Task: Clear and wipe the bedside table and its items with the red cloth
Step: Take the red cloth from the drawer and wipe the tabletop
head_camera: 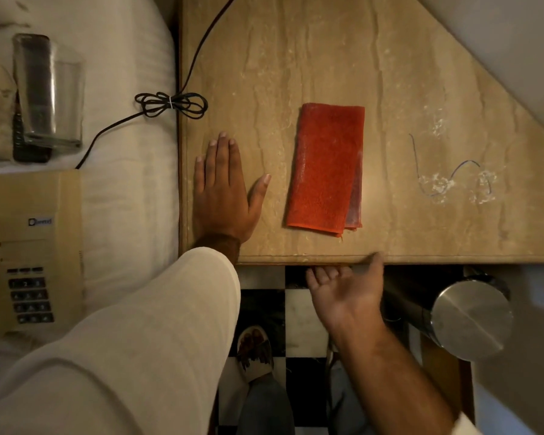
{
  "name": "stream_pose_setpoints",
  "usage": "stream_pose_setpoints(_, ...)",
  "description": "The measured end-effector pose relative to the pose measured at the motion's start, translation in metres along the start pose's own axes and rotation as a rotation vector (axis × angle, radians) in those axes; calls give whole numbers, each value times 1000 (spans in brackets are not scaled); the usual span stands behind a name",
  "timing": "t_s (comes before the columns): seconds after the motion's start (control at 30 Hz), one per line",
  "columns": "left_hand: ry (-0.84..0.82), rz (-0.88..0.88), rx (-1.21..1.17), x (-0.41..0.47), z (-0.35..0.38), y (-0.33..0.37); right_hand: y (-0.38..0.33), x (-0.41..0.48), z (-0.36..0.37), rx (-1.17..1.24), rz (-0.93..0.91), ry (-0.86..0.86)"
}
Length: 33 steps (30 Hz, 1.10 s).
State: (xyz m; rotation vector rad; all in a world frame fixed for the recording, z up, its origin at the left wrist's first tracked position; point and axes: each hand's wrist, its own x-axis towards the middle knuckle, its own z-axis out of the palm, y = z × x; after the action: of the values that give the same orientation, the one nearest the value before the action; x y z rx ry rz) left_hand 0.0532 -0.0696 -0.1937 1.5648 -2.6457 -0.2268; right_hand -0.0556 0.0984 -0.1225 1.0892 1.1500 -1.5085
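The red cloth (327,167) lies folded on the tan stone top of the bedside table (296,51). My left hand (225,189) rests flat on the tabletop, palm down, fingers spread, a short way left of the cloth and not touching it. My right hand (346,290) hovers palm up just below the table's front edge, fingers apart, thumb at the edge, holding nothing. White dust patches and a thin blue thread (453,180) lie on the right part of the top.
On the white bed (132,189) to the left lie a beige telephone (32,249), a drinking glass (51,92) and a dark remote (29,139) under it. The phone's black cord (173,103) runs across the table corner. A steel bin (471,315) stands on the chequered floor.
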Motion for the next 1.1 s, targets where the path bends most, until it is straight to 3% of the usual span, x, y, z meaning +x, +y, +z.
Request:
stream_pose_setpoints(0.07, -9, -7, 13, -3, -1, 3, 5, -16, -9, -437, -45, -14)
stream_pose_setpoints(0.1, -32, -6, -23, -2, -1, 3, 8, -27, -8, -675, -169, -58)
stream_pose_setpoints(0.13, -28, -3, -22, -1, 1, 2, 9, -35, -1, -910, -384, -131)
stream_pose_setpoints(0.23, -29, -5, -15, -1, 3, 0, -2, -19, 42, -1401, -1328, -267)
stream_pose_setpoints(0.27, -18, 4, -6, -1, 4, 0, -10, -2, 61, -1591, -1554, -260)
stream_pose_setpoints(0.3, -13, 1, 3, -2, 5, 0, -19, 16, 81, -1810, -1646, -211)
stream_pose_setpoints(0.37, -7, 7, -14, -2, 5, 0, -33, 54, 109, -2194, -1556, -120)
stream_pose_setpoints(0.43, 24, 4, -16, -2, 9, -1, -39, 83, 121, -2286, -1538, -127)
stream_pose_setpoints(0.6, 52, 22, -8, -1, 13, -3, -63, 102, 161, -2170, -1654, -202)
stream_pose_setpoints(0.77, 83, 37, -9, -2, 20, -6, -126, 116, 217, -2040, -1503, 211)
stream_pose_setpoints(0.83, 88, 34, -16, -1, 19, -7, -136, 118, 222, -2012, -1492, 236)
stream_pose_setpoints(0.9, 86, 33, -31, -1, 18, -6, -139, 118, 211, -1997, -1516, 256)
stream_pose_setpoints(1.1, 86, 52, -28, -2, 18, -6, -177, 108, 113, -1829, -1374, 535)
